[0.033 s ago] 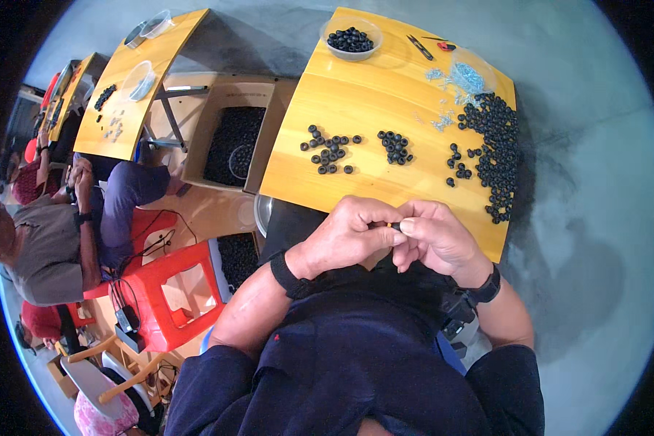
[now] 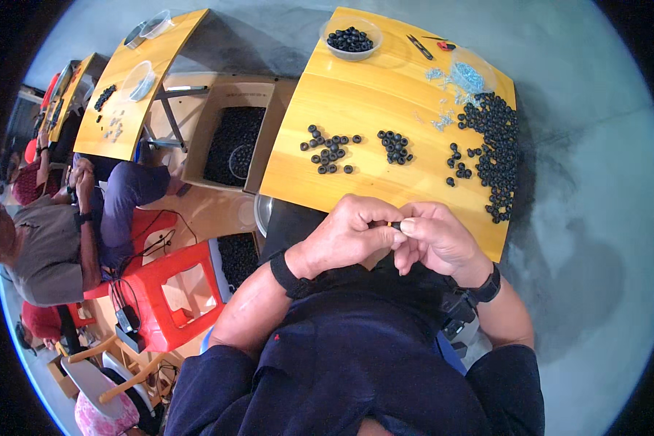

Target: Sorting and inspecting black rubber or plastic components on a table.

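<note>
One small black piece (image 2: 395,226), with an orange bit at its 9 o'clock end, is pinched between the fingertips of both hands, just off the near edge of the wooden counter (image 2: 385,87). Its long axis seems to run from 9 to 3 o'clock, straight across from hand to hand, though the fingers cover too much of it to tell its full shape. The left hand (image 2: 350,231) comes in from 9 o'clock, its grip closed on the orange end; the right hand (image 2: 445,236) comes in from 3 o'clock, thumb pressed over the black end. Neither hand is clearly nearer, since both touch the piece. From that pinch, a tight cluster of black bead-like rings (image 2: 394,147) lies at 12 o'clock, a looser scatter of black rings (image 2: 330,151) at 11, nearer the left hand, and a big heap of black rings (image 2: 495,138) toward 2, nearer the right. Farther out, a clear tub of pale blue bits (image 2: 469,76) sits at 1 o'clock, tweezers (image 2: 419,47) just past 12, and a clear bowl of black rings (image 2: 351,41) just before 12; a cardboard box (image 2: 276,123) stands at 10.
</note>
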Motion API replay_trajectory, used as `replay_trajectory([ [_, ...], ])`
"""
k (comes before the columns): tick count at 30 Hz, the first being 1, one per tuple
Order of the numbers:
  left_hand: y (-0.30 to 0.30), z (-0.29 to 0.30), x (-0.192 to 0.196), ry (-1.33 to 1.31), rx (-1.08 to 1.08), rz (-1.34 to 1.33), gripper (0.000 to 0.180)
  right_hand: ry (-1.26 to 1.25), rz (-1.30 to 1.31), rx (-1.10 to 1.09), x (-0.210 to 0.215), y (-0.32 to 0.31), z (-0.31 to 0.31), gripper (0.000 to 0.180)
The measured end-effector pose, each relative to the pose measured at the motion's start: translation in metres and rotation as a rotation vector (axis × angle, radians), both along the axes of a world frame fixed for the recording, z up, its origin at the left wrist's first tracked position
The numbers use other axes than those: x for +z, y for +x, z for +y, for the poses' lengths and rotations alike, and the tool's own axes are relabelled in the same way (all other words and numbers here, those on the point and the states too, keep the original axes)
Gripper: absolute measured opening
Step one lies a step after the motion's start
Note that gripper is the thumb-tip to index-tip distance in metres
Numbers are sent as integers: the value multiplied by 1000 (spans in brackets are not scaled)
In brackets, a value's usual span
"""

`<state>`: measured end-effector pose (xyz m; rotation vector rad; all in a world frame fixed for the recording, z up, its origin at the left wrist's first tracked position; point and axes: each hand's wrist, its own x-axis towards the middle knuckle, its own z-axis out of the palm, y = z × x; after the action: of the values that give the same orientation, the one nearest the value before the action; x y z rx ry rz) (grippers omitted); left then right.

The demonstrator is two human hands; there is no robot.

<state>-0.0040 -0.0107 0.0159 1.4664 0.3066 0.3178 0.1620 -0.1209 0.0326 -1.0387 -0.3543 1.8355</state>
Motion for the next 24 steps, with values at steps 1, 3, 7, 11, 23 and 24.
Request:
replay_trajectory([
  [1, 0, 1, 1, -1, -1, 1, 14, -17, 18, 37, 1, 0, 0, 24],
  [3, 0, 2, 5, -113, -27, 26, 14, -11, 41, 62, -1, 1, -1, 26],
  [7, 0, 2, 6, -106, -58, -12, 12, 9, 64, 115, -3, 2, -1, 31],
  [11, -1, 5, 8, -137, -119, 17, 10, 25, 68, 116, -3, 1, -1, 32],
  [23, -3, 4, 0, -268, -171, 87, 10, 63, 74, 133, -3, -4, -2, 32],
  [24, -4, 5, 0, -308, -169, 93, 10, 60, 66, 131, -1, -6, -2, 31],
])
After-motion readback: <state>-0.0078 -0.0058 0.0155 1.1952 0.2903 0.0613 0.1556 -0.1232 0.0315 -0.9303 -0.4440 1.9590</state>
